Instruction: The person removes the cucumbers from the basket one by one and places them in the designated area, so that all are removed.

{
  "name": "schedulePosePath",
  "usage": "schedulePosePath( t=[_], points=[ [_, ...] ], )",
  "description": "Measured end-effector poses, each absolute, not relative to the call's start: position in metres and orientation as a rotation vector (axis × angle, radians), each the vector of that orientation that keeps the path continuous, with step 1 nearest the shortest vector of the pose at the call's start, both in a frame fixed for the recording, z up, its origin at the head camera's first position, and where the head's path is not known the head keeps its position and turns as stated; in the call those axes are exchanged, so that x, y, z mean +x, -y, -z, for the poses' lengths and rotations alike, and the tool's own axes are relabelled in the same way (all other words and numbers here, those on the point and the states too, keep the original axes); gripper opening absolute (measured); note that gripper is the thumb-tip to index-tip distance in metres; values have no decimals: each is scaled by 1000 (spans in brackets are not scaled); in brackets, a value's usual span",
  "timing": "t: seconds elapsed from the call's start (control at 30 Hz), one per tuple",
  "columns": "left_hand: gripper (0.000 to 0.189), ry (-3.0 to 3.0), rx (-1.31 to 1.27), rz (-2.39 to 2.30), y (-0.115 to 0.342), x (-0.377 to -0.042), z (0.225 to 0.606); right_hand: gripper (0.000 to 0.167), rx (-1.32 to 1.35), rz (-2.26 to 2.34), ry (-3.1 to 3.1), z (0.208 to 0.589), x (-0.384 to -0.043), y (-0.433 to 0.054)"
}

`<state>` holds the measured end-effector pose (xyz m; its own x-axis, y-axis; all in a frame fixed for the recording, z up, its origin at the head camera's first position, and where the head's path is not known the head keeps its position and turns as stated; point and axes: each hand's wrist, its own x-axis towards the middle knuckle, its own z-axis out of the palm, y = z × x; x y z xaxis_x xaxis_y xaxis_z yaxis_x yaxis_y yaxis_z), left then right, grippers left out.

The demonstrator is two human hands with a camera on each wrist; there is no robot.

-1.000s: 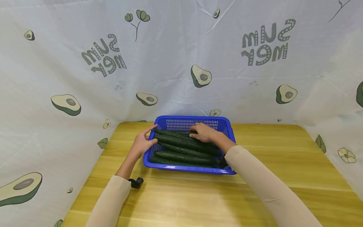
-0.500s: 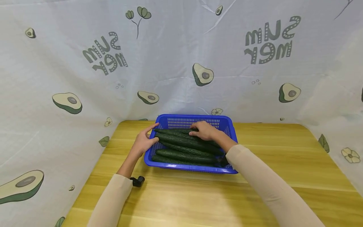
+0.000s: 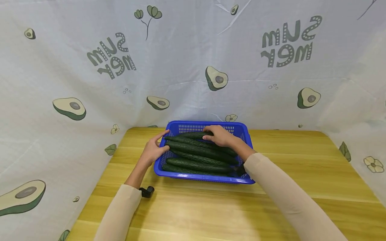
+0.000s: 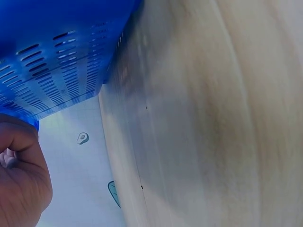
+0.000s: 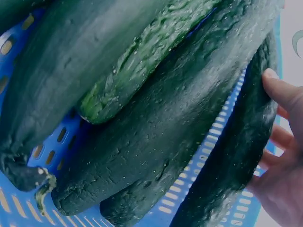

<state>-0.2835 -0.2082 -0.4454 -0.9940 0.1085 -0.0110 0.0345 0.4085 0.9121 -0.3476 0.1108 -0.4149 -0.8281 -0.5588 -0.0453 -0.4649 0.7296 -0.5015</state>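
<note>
A blue plastic basket (image 3: 193, 175) holds several dark green cucumbers (image 3: 196, 150), lying lengthwise side by side. My left hand (image 3: 151, 151) grips the basket's left end, its thumb over the rim and index finger along the back corner. In the left wrist view, curled fingers of that hand (image 4: 21, 175) show beside the basket's slotted wall (image 4: 52, 66). My right hand (image 3: 222, 135) reaches inside and holds the rearmost cucumber (image 3: 194, 135) by its right part. In the right wrist view, the thumb presses one side of this cucumber (image 5: 236, 142) and the other fingers are behind it.
The basket stands toward the back of a wooden table (image 3: 196, 211). A white curtain (image 3: 181, 60) printed with avocados hangs behind it and along the sides. Black camera mounts (image 3: 147, 191) sit at the wrists.
The right hand has shifted slightly right and back, and the rearmost cucumber now shows apart from the one in front. The left hand keeps its place on the basket.
</note>
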Motion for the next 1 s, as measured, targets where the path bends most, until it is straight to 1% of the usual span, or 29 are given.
schedulePosePath(
  t=[0.23, 0.43, 0.67, 1.0],
  points=[
    [74, -2608, 176, -1640, 210, -286, 445, 48, -840, 829, -2766, 400, -344, -119],
    [74, -2617, 186, -1629, 211, -286, 443, 50, -832, 838, -2775, 387, -340, -122],
    [72, -2670, 166, -1630, 210, -284, 443, 49, -895, 837, -2804, 371, -332, -128],
    [73, -2622, 182, -1658, 211, -282, 448, 49, -920, 828, -2836, 354, -317, -160]
  ],
)
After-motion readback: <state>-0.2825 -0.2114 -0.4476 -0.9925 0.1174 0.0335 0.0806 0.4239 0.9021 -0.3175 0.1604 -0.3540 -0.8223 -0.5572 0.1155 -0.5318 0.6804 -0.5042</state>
